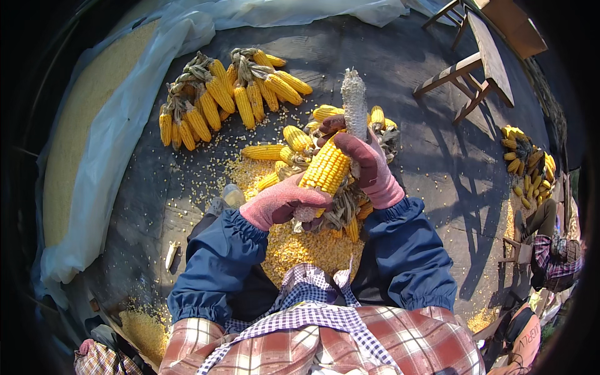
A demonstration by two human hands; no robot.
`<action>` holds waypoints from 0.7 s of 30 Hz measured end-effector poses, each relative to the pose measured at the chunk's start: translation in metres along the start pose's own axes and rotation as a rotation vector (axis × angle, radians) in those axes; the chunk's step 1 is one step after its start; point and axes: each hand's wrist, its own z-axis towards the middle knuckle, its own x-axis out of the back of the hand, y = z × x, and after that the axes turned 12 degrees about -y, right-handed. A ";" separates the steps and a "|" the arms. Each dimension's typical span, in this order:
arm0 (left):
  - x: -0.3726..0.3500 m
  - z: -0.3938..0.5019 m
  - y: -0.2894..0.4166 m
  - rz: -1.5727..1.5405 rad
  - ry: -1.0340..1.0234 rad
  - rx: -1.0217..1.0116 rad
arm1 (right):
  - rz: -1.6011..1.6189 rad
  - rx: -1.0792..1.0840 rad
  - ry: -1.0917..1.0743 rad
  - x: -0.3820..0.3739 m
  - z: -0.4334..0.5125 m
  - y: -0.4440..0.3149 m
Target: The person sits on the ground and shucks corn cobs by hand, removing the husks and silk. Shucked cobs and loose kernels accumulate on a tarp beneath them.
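Note:
Both my hands wear pink gloves with dark maroon palms and fingers. My left hand (283, 201) grips the lower end of a yellow ear of corn (326, 168), its rows of kernels mostly in place on the visible side. In my right hand (368, 166) is a bare, pale corn cob (355, 101), standing up and pressed close beside the ear, with a finger over the ear's upper end. Below my hands lies a bunch of corn ears (296, 139) with dry husks (344, 208), partly hidden by them. Loose kernels (304, 253) are heaped between my legs.
Two braided corn bunches (201, 101) lie ahead on the dark ground sheet (318, 51), amid scattered kernels. A wooden bench (487, 61) stands at right. Translucent plastic sheeting (112, 154) borders the left. A seated person (553, 258) is beside more corn (529, 161); other people are partly visible.

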 end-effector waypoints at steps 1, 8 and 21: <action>-0.003 0.005 -0.004 0.083 0.040 -0.039 | 0.046 0.007 0.088 -0.001 0.008 0.007; 0.023 0.026 -0.022 0.574 0.324 -0.062 | 0.388 -0.154 0.373 0.023 0.038 0.042; 0.016 0.009 -0.006 -0.005 0.069 -0.101 | 0.506 0.113 0.247 0.063 0.057 0.079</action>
